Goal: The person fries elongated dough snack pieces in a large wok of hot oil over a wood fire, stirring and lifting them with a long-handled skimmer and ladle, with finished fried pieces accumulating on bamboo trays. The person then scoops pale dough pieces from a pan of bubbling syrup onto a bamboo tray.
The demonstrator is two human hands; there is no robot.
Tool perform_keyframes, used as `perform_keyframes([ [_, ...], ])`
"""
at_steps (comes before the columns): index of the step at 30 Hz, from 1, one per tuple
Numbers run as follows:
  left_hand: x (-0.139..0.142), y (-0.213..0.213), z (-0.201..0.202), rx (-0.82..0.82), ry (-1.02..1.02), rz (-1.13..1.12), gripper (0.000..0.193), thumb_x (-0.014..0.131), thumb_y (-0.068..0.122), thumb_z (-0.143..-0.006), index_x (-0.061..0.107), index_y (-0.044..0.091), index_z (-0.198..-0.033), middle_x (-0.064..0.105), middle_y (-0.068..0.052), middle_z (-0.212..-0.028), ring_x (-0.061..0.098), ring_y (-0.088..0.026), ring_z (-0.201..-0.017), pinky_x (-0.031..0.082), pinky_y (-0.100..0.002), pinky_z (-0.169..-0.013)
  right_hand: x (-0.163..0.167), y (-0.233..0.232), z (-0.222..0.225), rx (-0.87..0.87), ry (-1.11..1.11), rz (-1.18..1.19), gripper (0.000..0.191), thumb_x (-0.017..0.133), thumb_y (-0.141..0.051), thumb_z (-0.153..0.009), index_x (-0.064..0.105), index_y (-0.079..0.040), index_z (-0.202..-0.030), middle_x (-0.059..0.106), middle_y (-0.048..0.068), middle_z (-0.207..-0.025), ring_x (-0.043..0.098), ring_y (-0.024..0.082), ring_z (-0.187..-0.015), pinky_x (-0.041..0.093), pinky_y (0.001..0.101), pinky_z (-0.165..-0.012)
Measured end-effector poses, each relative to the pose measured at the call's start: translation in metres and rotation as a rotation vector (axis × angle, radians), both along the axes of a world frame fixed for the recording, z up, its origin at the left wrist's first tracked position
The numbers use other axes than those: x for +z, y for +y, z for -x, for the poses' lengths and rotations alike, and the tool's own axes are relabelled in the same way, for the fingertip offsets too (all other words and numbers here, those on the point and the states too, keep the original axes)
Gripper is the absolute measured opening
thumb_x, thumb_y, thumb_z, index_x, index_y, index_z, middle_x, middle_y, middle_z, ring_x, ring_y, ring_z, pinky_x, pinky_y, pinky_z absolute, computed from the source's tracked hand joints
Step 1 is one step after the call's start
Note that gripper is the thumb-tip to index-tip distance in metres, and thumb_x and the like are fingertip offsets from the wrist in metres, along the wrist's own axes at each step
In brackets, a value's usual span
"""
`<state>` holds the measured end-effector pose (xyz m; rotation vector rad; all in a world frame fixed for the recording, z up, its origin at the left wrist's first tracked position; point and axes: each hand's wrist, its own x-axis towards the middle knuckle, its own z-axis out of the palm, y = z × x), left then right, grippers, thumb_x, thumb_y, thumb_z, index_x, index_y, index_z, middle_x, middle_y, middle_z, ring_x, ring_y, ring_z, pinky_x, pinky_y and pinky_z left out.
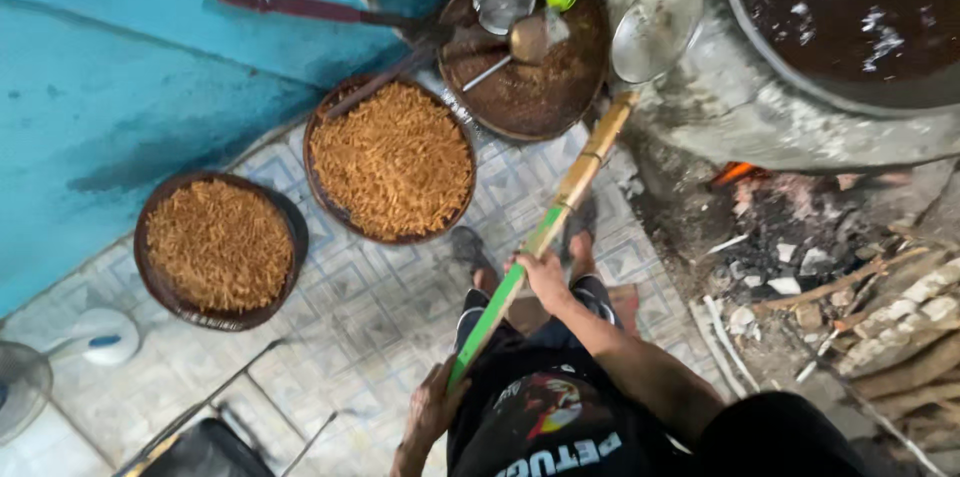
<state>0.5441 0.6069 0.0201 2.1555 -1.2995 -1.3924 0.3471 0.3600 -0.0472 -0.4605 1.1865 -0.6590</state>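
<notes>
Patterned floor tiles (370,317) fill the mid frame, w/ a blue wall (120,87) on the left side of the view and a sooty hearth on the right.

Nearest: the person's dark shirt and shorts at the bottom edge, partly cut off; legs mostly hidden under them. Left hand (432,407) sits low, fingers clenched round the green lower end of a long wooden pole (545,227). Right hand (545,277) is further up the same pole, fingers wrapped round it where green paint gives way to bare wood. Pole runs diagonally up-right from the left hand; its far tip ends near the grey stove wall (740,117), just beside a round mesh skimmer (657,27). Can't tell if the tip touches either.

Bottom left, a white fan (25,387) is cut off by the frame edge, w/ a dark metal-framed item next to it, too cropped to identify.

Mid distance: two round pans of golden-brown fried strands on the tiles, one left (220,249) and one nearer centre (392,162). Right of the feet: ash, debris and stacked firewood (900,327), w/ an orange glow under the stove.

Farther: a third pan (525,62), darker, holds ladles and a small green object, hard to make out. A red-handled tool (300,5) lies toward it. Top right, a big wok (860,17) of dark liquid, cropped by the frame.
</notes>
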Motion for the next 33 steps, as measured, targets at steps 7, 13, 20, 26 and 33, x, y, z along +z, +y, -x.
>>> perform_keyframes([
  [7,-0.087,-0.035,-0.030,0.339,0.309,-0.133,0.030,0.066,0.034,-0.102,0.069,0.005,-0.107,0.064,-0.011,-0.075,0.059,-0.026,-0.062,0.046,-0.038,-0.052,-0.037,-0.058,-0.116,0.451,0.969,0.269,0.047,0.076,-0.039,-0.088,0.063,0.004,-0.101,0.071,0.026,-0.089,0.072,0.042,-0.089,0.058,0.0479,-0.076],
  [13,-0.093,-0.050,-0.051,0.512,0.632,-0.249,0.031,0.062,0.034,-0.104,0.062,0.008,-0.086,0.054,0.001,-0.055,0.046,-0.008,-0.039,0.033,-0.026,-0.037,-0.026,-0.069,-0.145,0.409,0.974,0.104,0.066,0.079,-0.043,-0.080,0.055,0.009,-0.114,0.073,0.029,-0.098,0.072,0.043,-0.095,0.058,0.0485,-0.081],
  [20,-0.095,-0.031,-0.076,0.533,0.581,-0.297,0.028,0.063,0.030,-0.102,0.066,0.005,-0.091,0.055,0.001,-0.052,0.045,-0.009,-0.039,0.033,-0.029,-0.037,-0.018,-0.058,-0.159,0.532,0.873,0.061,0.058,0.078,-0.044,-0.076,0.073,0.007,-0.102,0.076,0.028,-0.094,0.076,0.038,-0.094,0.059,0.0446,-0.084],
  [26,-0.071,-0.011,-0.081,0.042,0.094,0.182,0.023,0.064,0.027,-0.101,0.071,0.006,-0.104,0.067,-0.018,-0.083,0.065,-0.038,-0.072,0.053,-0.044,-0.062,-0.003,-0.038,-0.157,0.304,0.920,0.193,0.058,0.081,-0.039,-0.078,0.060,0.011,-0.098,0.070,0.032,-0.086,0.071,0.045,-0.085,0.058,0.0502,-0.071],
  [33,-0.015,0.009,-0.128,-0.052,-0.100,-0.119,0.033,0.070,0.042,-0.090,0.072,0.021,-0.116,0.076,-0.019,-0.096,0.073,-0.038,-0.093,0.058,-0.048,-0.076,0.031,0.019,-0.110,0.194,0.730,0.094,0.043,0.075,-0.036,-0.083,0.069,0.006,-0.080,0.070,0.022,-0.070,0.071,0.029,-0.068,0.055,0.0431,-0.063],
])
